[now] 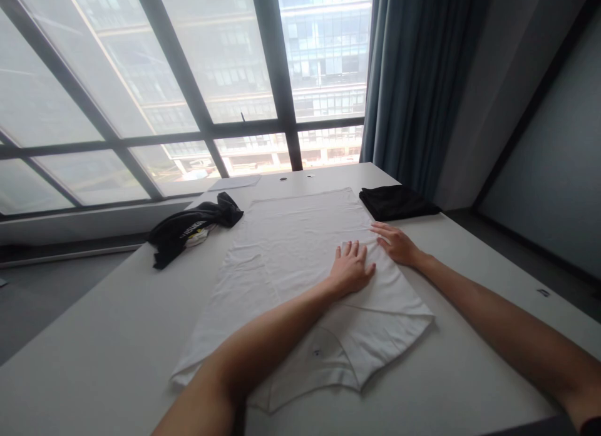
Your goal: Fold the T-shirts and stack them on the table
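Note:
A white T-shirt (300, 236) lies spread over the white table, its collar end toward me and its hem at the far side. Its right sleeve sticks out near my right forearm, and light wrinkles run across the cloth. My left hand (352, 268) rests flat on the right part of the shirt, fingers spread. Along the shirt's right edge lies my right hand (395, 243), its fingers stretched out and touching the cloth. Part of the shirt near the collar is hidden under my left forearm.
A crumpled black garment (195, 226) with white lettering lies on the table (107, 323) at the left. To the far right sits a folded black cloth (397, 201). Windows and a blue curtain (413, 79) stand behind the table.

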The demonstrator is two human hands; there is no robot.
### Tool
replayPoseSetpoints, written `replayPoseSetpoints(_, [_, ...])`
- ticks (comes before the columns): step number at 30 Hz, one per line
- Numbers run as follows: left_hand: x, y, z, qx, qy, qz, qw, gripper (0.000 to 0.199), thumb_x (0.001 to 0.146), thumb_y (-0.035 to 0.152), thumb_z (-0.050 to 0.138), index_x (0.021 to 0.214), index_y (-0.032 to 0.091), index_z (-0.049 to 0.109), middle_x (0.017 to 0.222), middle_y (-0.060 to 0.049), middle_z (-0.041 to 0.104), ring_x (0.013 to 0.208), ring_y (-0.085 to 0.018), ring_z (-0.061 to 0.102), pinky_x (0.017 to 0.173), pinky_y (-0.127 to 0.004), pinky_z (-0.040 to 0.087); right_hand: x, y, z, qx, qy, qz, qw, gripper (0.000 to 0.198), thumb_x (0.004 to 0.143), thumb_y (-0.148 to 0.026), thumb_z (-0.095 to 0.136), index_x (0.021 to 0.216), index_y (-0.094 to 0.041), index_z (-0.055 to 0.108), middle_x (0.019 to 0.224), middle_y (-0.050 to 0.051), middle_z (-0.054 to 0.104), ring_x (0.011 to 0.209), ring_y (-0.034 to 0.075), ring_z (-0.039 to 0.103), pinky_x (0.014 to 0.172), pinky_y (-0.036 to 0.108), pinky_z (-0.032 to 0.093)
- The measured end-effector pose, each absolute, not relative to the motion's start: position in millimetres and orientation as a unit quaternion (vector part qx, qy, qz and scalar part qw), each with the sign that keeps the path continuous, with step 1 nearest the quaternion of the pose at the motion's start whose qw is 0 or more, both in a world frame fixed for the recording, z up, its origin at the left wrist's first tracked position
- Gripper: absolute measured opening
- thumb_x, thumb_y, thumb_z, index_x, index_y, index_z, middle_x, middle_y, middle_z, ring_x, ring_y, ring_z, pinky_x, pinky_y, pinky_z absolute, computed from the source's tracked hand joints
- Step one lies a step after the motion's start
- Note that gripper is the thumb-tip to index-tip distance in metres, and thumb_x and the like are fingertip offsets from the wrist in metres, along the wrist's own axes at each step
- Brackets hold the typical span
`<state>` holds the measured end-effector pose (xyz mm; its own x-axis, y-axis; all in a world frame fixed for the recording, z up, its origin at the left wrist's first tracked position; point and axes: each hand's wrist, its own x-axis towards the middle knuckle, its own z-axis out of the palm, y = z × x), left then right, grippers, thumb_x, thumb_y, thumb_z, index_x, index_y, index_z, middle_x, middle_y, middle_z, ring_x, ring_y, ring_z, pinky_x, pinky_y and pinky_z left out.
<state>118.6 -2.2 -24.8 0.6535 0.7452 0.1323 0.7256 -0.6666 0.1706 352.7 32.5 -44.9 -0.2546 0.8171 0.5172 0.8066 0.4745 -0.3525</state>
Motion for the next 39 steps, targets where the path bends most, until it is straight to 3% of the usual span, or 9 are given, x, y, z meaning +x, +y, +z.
replayPoseSetpoints(6, [118.8,-2.6,-25.3,0.909,0.402,0.103,0.050,0.068,0.101,0.060,0.036,0.155,0.019,0.038,0.166,-0.017,0.031,0.155,-0.036,0.023,0.122,-0.061,0.020,349.7,30.4,-48.3,-0.532,-0.822,0.079,0.187,0.051,0.101,-0.041,0.046,0.147,-0.024,0.057,0.164,0.010,0.037,0.155,0.033,0.026,0.122,0.066,0.019])
replayPoseSetpoints(11, [117.7,-3.3,-25.5,0.910,0.398,0.107,0.047,0.069,0.101,0.060,0.035,0.155,0.017,0.040,0.166,-0.018,0.031,0.154,-0.038,0.025,0.122,-0.063,0.022,366.5,30.3,-56.4,-0.568,-0.806,0.066,0.153,0.058,0.104,-0.054,0.035,0.155,-0.027,0.047,0.165,0.009,0.033,0.154,0.034,0.027,0.120,0.069,0.020])
replayPoseSetpoints(14, [117.4,-4.2,-24.4,0.910,0.399,0.104,0.048,0.070,0.101,0.060,0.035,0.155,0.016,0.040,0.166,-0.019,0.031,0.153,-0.039,0.025,0.121,-0.063,0.022,373.5,29.8,-59.7,-0.588,-0.793,0.035,0.157,0.062,0.106,-0.054,0.026,0.155,-0.023,0.047,0.163,0.012,0.038,0.152,0.034,0.031,0.118,0.069,0.027])
replayPoseSetpoints(19, [117.5,-6.6,-20.9,0.908,0.403,0.098,0.053,0.070,0.102,0.060,0.032,0.156,0.016,0.039,0.167,-0.018,0.030,0.154,-0.037,0.024,0.122,-0.062,0.022,373.6,29.0,-57.4,-0.626,-0.751,-0.028,0.208,0.072,0.106,-0.056,0.015,0.161,-0.014,0.034,0.164,0.018,0.034,0.152,0.033,0.032,0.118,0.062,0.034])
replayPoseSetpoints(25, [117.3,-6.4,-21.7,0.907,0.409,0.093,0.049,0.069,0.102,0.061,0.032,0.156,0.019,0.038,0.167,-0.016,0.029,0.155,-0.036,0.023,0.123,-0.060,0.020,369.7,30.7,-52.5,-0.615,-0.731,-0.062,0.289,0.067,0.107,-0.052,0.015,0.164,-0.018,0.027,0.164,0.014,0.036,0.153,0.032,0.032,0.119,0.062,0.032])
replayPoseSetpoints(32, [118.0,-4.4,-22.5,0.907,0.408,0.096,0.045,0.066,0.102,0.059,0.034,0.155,0.019,0.039,0.167,-0.016,0.031,0.155,-0.036,0.024,0.122,-0.060,0.022,368.8,35.8,-49.7,-0.620,-0.707,-0.044,0.338,0.063,0.107,-0.045,0.019,0.162,-0.017,0.034,0.163,0.015,0.039,0.152,0.031,0.034,0.119,0.058,0.034])
replayPoseSetpoints(39, [118.6,-3.5,-24.2,0.908,0.406,0.094,0.036,0.066,0.102,0.058,0.035,0.155,0.019,0.039,0.166,-0.016,0.031,0.154,-0.036,0.025,0.122,-0.060,0.023,359.7,30.3,-49.1,-0.573,-0.803,0.022,0.161,0.054,0.107,-0.037,0.027,0.151,-0.020,0.052,0.158,0.014,0.045,0.150,0.033,0.037,0.118,0.068,0.029])
